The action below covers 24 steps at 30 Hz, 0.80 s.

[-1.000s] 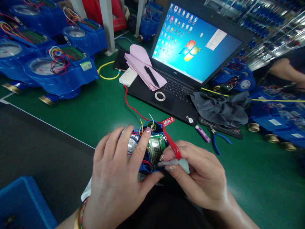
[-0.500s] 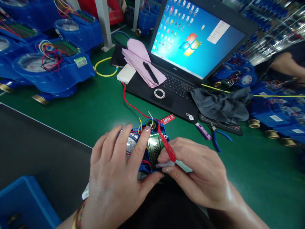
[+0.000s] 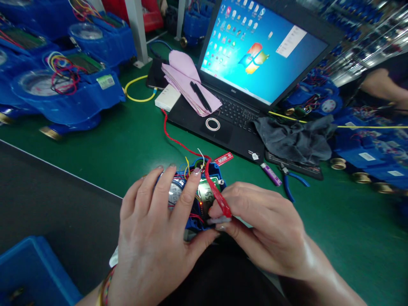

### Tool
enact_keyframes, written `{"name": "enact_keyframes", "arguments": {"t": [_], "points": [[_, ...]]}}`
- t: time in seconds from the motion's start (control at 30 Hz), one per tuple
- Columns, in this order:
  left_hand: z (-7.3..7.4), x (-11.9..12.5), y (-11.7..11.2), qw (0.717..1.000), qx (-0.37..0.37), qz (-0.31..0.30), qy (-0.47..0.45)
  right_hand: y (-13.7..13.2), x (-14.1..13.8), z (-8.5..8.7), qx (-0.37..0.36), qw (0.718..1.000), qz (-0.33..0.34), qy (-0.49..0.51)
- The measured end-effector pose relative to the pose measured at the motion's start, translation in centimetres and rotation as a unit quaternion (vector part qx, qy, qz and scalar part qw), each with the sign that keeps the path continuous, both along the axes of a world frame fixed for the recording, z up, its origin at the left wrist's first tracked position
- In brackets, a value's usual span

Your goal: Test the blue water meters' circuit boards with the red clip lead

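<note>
A blue water meter [image 3: 175, 193] with its electronics housing uncovered lies in front of me. My left hand [image 3: 156, 221] grips it, fingers spread over the round dial and thumb along the near side. Within the housing, the display [image 3: 206, 192] shows digits and a small red light glows beside it. My right hand [image 3: 261, 225] is closed in a pinch on a pale connector [image 3: 219, 220] at the end of a red cable [image 3: 213, 182]. The connector meets the board's near edge; its contacts are hidden. Loose yellow and white wires [image 3: 200, 157] stick up at the far side.
Behind the meter stands an open laptop [image 3: 229, 127] bearing pink cloth [image 3: 181, 76], a pen and a tape ring. To its right are a grey cloth [image 3: 296, 138], pliers [image 3: 288, 182] and a purple battery [image 3: 270, 174]. Blue meters [image 3: 70, 97] line both sides; a co-worker's arm [image 3: 382, 89] shows right.
The display has gone from a row of eights to other digits, and a red light has come on beside it. The red cable has shifted slightly left. Both hands keep their grip.
</note>
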<state>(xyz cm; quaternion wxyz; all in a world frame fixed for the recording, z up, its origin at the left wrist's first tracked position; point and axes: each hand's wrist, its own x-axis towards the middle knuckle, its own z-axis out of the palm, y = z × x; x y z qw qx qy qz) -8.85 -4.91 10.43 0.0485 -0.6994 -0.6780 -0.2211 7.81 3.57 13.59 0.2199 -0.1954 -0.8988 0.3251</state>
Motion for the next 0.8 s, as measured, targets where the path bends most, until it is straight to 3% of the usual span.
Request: {"name": "enact_keyframes", "arguments": {"t": [0.8], "points": [[-0.14,0.25,-0.18,0.999,0.008,0.012,-0.032,-0.24,-0.28,0.17,0.025,0.999,0.029,-0.004]]}}
